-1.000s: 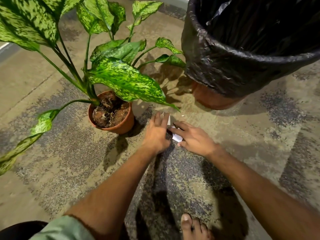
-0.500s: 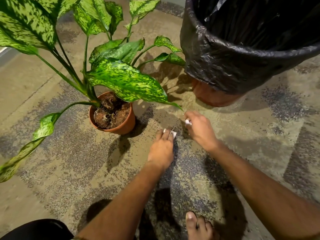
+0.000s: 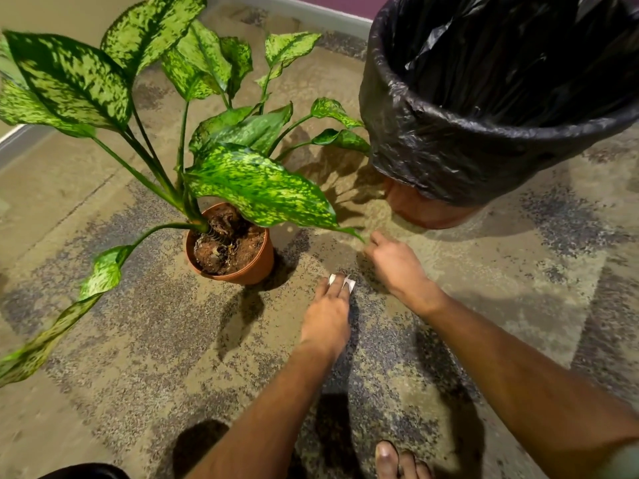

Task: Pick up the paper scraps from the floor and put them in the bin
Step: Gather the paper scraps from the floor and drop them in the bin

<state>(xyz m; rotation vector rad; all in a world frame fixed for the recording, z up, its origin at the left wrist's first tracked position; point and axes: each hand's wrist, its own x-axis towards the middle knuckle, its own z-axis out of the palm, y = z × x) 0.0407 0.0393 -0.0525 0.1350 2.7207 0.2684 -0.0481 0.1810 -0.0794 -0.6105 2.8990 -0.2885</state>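
Plant to the left, bin to the right, hands between them on the floor.
The potted plant point(image 3: 230, 245) stands left of the bin point(image 3: 449, 146), both on the carpet point(image 3: 138, 323). Nearer the person, the left hand point(image 3: 326, 314) lies on a paper scrap point(image 3: 349, 284) on the floor; the right hand point(image 3: 397, 267) is just right of it, before the bin. A bare foot point(image 3: 397, 461) is nearest.

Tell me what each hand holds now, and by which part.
The left hand presses its fingertips on a white paper scrap on the floor. The right hand is curled; any scrap inside it cannot be told.
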